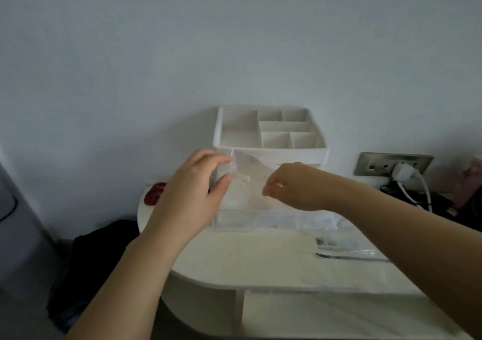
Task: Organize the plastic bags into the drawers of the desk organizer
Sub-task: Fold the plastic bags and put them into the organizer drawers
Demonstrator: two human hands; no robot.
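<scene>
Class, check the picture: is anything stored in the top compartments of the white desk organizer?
No, the top compartments of the desk organizer show only bare white floors and dividers.

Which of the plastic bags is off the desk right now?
The clear bag in front of the desk organizer, pinched by the left hand and right hand; the other bags lie flat on the desk at right.
</scene>
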